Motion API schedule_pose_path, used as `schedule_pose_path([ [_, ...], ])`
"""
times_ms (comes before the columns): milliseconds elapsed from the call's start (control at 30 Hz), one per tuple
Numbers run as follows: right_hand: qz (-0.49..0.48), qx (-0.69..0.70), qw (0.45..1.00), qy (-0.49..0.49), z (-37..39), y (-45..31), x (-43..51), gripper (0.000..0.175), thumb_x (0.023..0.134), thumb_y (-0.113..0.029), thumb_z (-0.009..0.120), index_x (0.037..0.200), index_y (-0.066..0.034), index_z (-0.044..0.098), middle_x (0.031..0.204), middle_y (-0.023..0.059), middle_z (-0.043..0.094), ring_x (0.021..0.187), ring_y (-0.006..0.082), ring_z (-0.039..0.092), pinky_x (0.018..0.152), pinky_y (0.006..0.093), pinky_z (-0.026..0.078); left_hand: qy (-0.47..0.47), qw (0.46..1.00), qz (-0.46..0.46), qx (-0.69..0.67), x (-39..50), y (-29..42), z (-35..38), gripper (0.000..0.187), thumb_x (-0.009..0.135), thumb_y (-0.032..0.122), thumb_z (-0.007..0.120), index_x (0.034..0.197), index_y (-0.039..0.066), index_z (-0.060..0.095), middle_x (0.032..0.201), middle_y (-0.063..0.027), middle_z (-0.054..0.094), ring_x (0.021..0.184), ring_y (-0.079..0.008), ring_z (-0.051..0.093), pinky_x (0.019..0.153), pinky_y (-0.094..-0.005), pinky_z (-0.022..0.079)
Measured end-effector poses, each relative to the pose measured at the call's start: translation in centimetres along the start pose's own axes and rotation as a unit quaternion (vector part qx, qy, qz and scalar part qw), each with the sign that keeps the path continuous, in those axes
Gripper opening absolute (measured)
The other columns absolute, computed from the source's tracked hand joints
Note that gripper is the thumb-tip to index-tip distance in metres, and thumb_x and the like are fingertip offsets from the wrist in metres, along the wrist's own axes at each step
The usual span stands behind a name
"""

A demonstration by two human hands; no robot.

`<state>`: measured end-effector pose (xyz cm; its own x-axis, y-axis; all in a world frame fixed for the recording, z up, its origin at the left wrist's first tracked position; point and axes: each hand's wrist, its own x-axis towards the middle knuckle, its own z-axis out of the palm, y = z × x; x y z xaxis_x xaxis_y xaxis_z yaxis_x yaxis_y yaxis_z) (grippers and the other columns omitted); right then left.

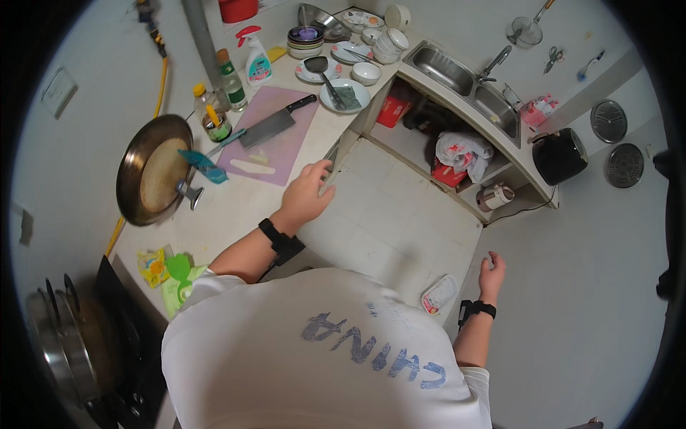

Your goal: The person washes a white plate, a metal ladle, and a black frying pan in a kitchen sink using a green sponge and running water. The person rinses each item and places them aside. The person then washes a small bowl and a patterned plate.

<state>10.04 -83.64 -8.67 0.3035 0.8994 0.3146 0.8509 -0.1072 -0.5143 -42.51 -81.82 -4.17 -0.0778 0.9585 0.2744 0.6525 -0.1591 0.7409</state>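
My left hand (306, 194) hangs with fingers apart near the counter's edge, holding nothing. Out to the right, my right hand (491, 276) is raised over the floor side, fingers curled a little and nothing in them. Nearest the left hand is a pink plastic cutting board (300, 134). On it lie a cleaver (268, 128) with a black handle and a teal-handled tool (230, 138). Beyond the board, a black spatula (327, 80) rests on a white plate (356, 86) that also bears a dark green piece.
A wok (155, 171) leans against the wall at left, beside bottles and a spray bottle (258, 64). Stacked bowls (390, 45) stand near the steel sink (445, 67). A black appliance (560, 155) sits at the right counter end. Pots (69, 348) stand lower left.
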Motion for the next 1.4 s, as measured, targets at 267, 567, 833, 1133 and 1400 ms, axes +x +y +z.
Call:
schedule_pose_path([
  [267, 0.027, -0.001, 0.998, -0.051, 5.4, 4.4, 9.6, 0.028, 0.08, -0.011, 0.064, 0.106, -0.004, 0.064, 0.104, 0.0151, 0.064, 0.096, 0.0299, 0.063, 0.086, 0.0395, 0.05, -0.04, 0.994, -0.038, 0.099, 11.0, 0.3, 7.3, 0.043, 0.083, 0.022, 0.064, 0.122, 0.011, 0.051, 0.106, -0.0076, 0.058, 0.081, -0.0189, 0.063, 0.071, -0.0327, 0.051],
  [567, -0.117, 0.006, 0.986, -0.121, 12.7, 3.7, 28.2, 0.022, 0.078, -0.012, 0.065, 0.098, -0.0052, 0.065, 0.098, 0.015, 0.065, 0.091, 0.032, 0.062, 0.082, 0.0403, 0.049, 0.052, 0.982, -0.099, 0.155, 20.6, 1.8, 10.9, 0.041, 0.083, 0.024, 0.064, 0.121, 0.012, 0.053, 0.109, -0.0099, 0.058, 0.08, -0.0226, 0.063, 0.071, -0.0365, 0.051],
  [833, -0.188, 0.109, 0.95, -0.224, 20.9, -3.9, 38.7, 0.017, 0.08, -0.005, 0.063, 0.096, 0.0004, 0.061, 0.092, 0.0139, 0.064, 0.084, 0.0265, 0.063, 0.079, 0.0348, 0.05, 0.093, 0.978, -0.14, 0.126, 25.7, 0.8, 11.9, 0.038, 0.084, 0.019, 0.065, 0.118, 0.01, 0.054, 0.108, -0.0104, 0.058, 0.08, -0.021, 0.064, 0.07, -0.0342, 0.051],
  [1133, -0.221, 0.157, 0.938, -0.214, 27.6, -13.3, 49.8, 0.02, 0.078, -0.008, 0.064, 0.098, -0.0022, 0.063, 0.094, 0.014, 0.065, 0.087, 0.0293, 0.063, 0.079, 0.036, 0.05, 0.057, 0.993, -0.089, 0.046, 39.6, -1.1, 13.4, 0.038, 0.083, 0.017, 0.065, 0.119, 0.009, 0.054, 0.108, -0.0102, 0.058, 0.083, -0.0206, 0.063, 0.064, -0.0326, 0.051],
  [1400, -0.145, 0.182, 0.938, -0.258, 29.5, -14.5, 54.5, 0.02, 0.08, -0.008, 0.059, 0.099, -0.0024, 0.061, 0.088, 0.0114, 0.065, 0.084, 0.0228, 0.064, 0.076, 0.0322, 0.049, -0.02, 0.999, -0.047, 0.019, 48.2, -1.7, 15.5, 0.04, 0.083, 0.017, 0.065, 0.121, 0.011, 0.054, 0.109, -0.0081, 0.058, 0.083, -0.019, 0.064, 0.063, -0.0312, 0.051],
])
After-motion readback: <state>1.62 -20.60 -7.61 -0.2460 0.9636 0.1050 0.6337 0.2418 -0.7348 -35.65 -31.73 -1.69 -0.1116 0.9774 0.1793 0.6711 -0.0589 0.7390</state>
